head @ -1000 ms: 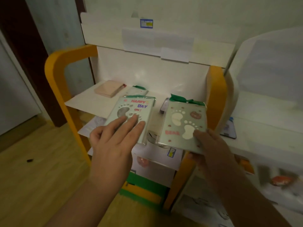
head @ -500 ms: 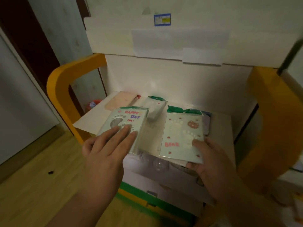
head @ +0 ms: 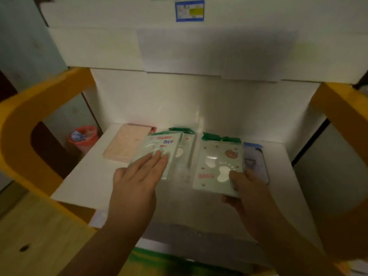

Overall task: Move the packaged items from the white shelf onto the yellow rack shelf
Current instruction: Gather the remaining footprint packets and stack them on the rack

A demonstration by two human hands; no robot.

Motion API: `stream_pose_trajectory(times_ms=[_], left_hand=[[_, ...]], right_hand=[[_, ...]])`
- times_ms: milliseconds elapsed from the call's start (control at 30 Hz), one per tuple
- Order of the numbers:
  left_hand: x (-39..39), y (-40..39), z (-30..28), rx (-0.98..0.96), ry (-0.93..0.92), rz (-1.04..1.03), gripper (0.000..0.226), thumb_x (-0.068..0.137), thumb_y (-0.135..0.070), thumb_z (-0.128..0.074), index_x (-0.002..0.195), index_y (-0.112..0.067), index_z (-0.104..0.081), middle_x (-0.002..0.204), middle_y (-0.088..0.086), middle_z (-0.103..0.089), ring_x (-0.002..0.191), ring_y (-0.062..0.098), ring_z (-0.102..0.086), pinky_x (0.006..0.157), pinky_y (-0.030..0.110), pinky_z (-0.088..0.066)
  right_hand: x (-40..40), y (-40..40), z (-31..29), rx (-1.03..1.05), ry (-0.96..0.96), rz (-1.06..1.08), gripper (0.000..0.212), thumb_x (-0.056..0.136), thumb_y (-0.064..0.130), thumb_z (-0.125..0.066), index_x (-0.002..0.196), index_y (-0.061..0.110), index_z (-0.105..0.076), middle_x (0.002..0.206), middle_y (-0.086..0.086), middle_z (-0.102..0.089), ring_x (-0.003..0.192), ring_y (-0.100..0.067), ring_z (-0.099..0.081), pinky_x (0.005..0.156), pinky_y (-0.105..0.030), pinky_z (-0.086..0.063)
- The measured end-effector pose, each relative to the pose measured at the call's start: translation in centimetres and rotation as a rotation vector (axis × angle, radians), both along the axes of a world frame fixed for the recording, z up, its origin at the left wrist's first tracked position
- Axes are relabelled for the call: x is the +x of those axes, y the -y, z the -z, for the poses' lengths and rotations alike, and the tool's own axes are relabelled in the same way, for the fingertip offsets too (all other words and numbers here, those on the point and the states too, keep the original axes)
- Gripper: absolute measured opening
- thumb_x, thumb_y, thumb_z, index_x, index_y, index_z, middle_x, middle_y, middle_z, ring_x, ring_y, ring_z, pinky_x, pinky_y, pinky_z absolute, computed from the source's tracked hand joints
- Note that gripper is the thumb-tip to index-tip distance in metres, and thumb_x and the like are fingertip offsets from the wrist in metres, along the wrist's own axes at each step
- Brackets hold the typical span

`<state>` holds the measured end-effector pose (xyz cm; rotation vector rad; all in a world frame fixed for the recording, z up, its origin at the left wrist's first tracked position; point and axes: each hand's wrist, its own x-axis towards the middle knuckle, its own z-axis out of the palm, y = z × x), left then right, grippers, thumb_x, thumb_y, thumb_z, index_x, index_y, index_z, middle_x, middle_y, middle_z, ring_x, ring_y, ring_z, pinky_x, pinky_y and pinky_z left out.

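Yellow side frames (head: 29,120) flank a white rack shelf (head: 83,182) backed by a white panel, with wood flooring below left. Two packs are over this shelf, each in a hand. The left pack (head: 159,150), pale green with footprint art and coloured lettering, sits under the straight fingers of the left hand (head: 137,180), which lie flat on its face; whether the thumb grips beneath cannot be told. The right pack (head: 217,162), pale green with a dark green header, footprints and a bear motif, is pinched at its near edge by the right hand (head: 249,188), thumb on top and fingers below. Both packs appear close to the shelf surface; contact cannot be confirmed. Already on the shelf: a pink pack (head: 127,144) at the left rear, a clear pack (head: 185,154) between the two held ones, and a blue pack (head: 256,162) just beside the right pack. Judgement: the task is well advanced, with several items placed and these two in the placing step; release remains. The white source shelf is out of view, so the remaining count is unknown. A red bin (head: 83,136) stands behind the rack at left.
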<state>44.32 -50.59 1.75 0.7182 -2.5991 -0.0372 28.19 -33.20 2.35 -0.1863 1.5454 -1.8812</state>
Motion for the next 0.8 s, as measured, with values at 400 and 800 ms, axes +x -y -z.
stream_pose_trajectory(times_ms=[400,800], left_hand=[[-7.9,7.6,4.5,-0.049,0.199,0.303,0.067,0.068,-0.015,-0.081,0.132,-0.016,-0.059,0.134,0.005,-0.061,0.116,0.027,-0.059,0.087,0.042,-0.047],[-8.4,7.5,6.0,-0.038,0.232,0.35,0.055,0.087,-0.038,-0.042,0.135,-0.014,-0.056,0.138,0.003,-0.057,0.119,0.024,-0.052,0.09,0.042,-0.04]], right_hand=[[1.2,4.0,0.9,0.053,-0.045,0.284,0.016,0.098,0.017,-0.052,0.11,0.019,-0.063,0.103,-0.002,-0.075,0.088,-0.019,-0.074,0.055,-0.027,-0.055],[1.9,3.9,0.5,0.054,-0.069,0.349,0.016,0.099,0.016,-0.05,0.106,0.019,-0.064,0.096,0.0,-0.076,0.087,-0.018,-0.074,0.054,-0.026,-0.057]])
